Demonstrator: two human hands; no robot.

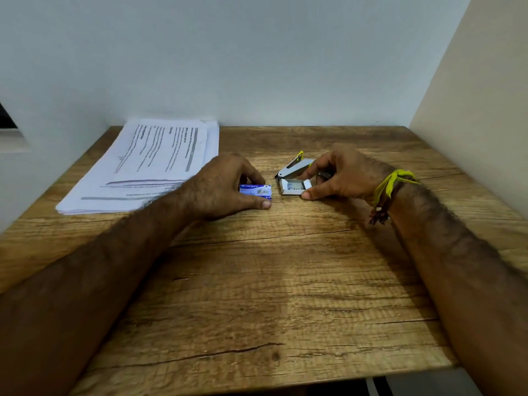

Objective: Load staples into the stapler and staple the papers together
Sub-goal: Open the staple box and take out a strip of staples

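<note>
A small blue staple-box sleeve point(256, 191) lies on the wooden table point(257, 281), pinched between the thumb and fingers of my left hand point(225, 184). Just right of it sits the white inner tray point(294, 186) of the box with staples inside, held at its right end by the thumb and fingers of my right hand point(340, 175). Behind the tray lies a small silver stapler point(293, 167) with yellow trim, its top swung open. A stack of printed papers point(148, 164) rests at the back left of the table.
White walls close in the table at the back, left and right. A yellow thread band point(388, 187) is tied around my right wrist. The near half of the table holds only my forearms.
</note>
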